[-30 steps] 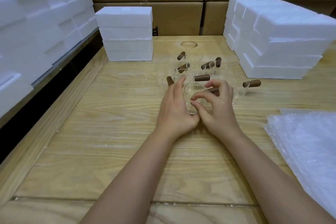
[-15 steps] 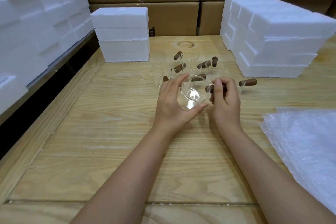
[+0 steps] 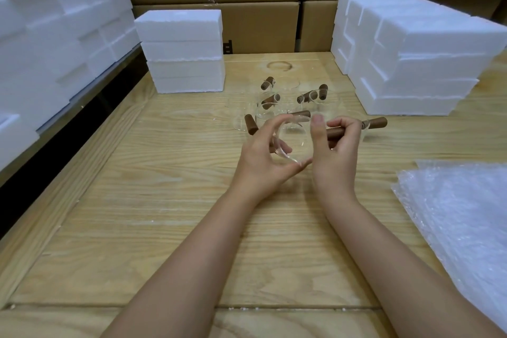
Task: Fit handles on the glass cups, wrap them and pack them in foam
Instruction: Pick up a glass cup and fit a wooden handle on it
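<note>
My left hand [image 3: 260, 163] curls round the cup [image 3: 294, 143] (mouth tilted toward me); my right hand [image 3: 336, 158] pinches its handle [image 3: 337, 132], pointing toward the surface's [image 3: 164, 200] right edge.

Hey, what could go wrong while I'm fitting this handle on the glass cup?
The left hand holds the tilted glass cup by fingertips while the right hand grips the wooden handle; a hard push might slip or crack it. Other cups stand close behind, so a jerk could knock them.
</note>
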